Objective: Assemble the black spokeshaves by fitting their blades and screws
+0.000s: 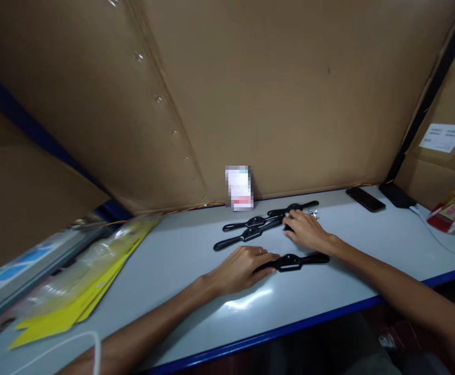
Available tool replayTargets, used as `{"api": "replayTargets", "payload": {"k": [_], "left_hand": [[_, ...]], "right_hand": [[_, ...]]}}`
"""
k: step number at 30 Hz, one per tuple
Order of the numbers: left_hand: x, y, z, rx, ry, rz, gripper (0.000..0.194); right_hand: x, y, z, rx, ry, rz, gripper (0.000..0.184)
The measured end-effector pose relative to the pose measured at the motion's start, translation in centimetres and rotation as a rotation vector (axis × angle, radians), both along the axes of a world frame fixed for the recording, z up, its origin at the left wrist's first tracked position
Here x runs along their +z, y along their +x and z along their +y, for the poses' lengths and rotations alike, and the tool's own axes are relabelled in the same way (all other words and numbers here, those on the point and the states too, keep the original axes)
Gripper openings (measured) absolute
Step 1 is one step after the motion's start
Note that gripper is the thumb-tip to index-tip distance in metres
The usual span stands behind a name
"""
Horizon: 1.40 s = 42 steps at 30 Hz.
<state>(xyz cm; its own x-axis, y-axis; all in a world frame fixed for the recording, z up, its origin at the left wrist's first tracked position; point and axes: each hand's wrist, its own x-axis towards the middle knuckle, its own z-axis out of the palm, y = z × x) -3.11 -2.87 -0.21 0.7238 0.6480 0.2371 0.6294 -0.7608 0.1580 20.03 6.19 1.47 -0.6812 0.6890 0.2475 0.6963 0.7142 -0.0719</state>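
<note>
My left hand (pixel 246 265) is closed around the left handle of a black spokeshave body (pixel 307 260), which lies level at the front of the table. Farther back, my right hand (pixel 305 228) reaches over the inner ends of other black spokeshaves. Its fingers are curled down on something dark that they mostly hide. Two of these spokeshaves, one at the back left (pixel 246 223) and one below it (pixel 250 233), lie side by side. A third spokeshave (pixel 293 208) lies behind my right hand. Small shiny metal pieces (pixel 314 213) sit just beyond my right knuckles.
A blurred white card (pixel 240 188) leans on the cardboard wall (pixel 270 104). At right are a phone (pixel 366 199), a black box-like device (pixel 397 195) with a white cable, and a red-and-yellow packet (pixel 452 211). Yellow sheets (pixel 74 307) and clear plastic bags (pixel 82 271) lie at left.
</note>
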Motion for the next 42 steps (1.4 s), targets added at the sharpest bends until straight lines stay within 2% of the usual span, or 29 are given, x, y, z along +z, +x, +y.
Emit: {"api": "replayTargets", "payload": {"k": [3, 6, 8, 11, 13, 18, 20, 27, 32, 39, 42], "left_hand": [[0.0, -0.2, -0.1, -0.003, -0.015, -0.016, 0.036], [0.1, -0.3, -0.1, -0.002, -0.013, -0.029, 0.037], [0.1, -0.3, -0.1, -0.003, -0.019, -0.028, 0.037], [0.2, -0.4, -0.1, -0.004, -0.008, -0.016, 0.037], [0.2, -0.4, 0.0, -0.002, -0.004, -0.008, 0.037], [-0.1, -0.6, 0.1, 0.01, -0.012, -0.018, 0.036], [-0.1, -0.6, 0.1, 0.011, -0.006, -0.013, 0.036], [-0.1, -0.4, 0.1, -0.005, 0.02, 0.008, 0.037], [0.0, -0.3, 0.0, -0.003, 0.01, 0.012, 0.034], [0.1, -0.3, 0.0, -0.01, 0.019, 0.008, 0.036], [0.2, -0.2, 0.0, -0.013, 0.019, 0.009, 0.038]], "right_hand": [[0.0, 0.3, -0.6, 0.103, -0.049, 0.023, 0.028], [0.6, 1.3, -0.7, 0.195, -0.162, 0.09, 0.038], [1.2, 2.2, -0.3, 0.206, -0.237, 0.099, 0.043], [2.0, 3.7, 0.6, 0.132, -0.344, 0.082, 0.033], [2.2, 4.5, 1.4, 0.047, -0.333, 0.107, 0.028], [1.6, 5.0, 2.3, -0.107, -0.168, 0.17, 0.024], [1.2, 4.4, 1.9, -0.098, -0.13, 0.178, 0.02], [-0.1, 1.0, -0.9, -0.021, -0.128, 0.12, 0.032], [-0.5, 0.3, -1.0, -0.01, -0.166, 0.123, 0.039], [0.0, 1.0, 0.0, -0.046, -0.214, 0.152, 0.019], [0.3, 1.7, 0.3, -0.054, -0.188, 0.151, 0.017]]}}
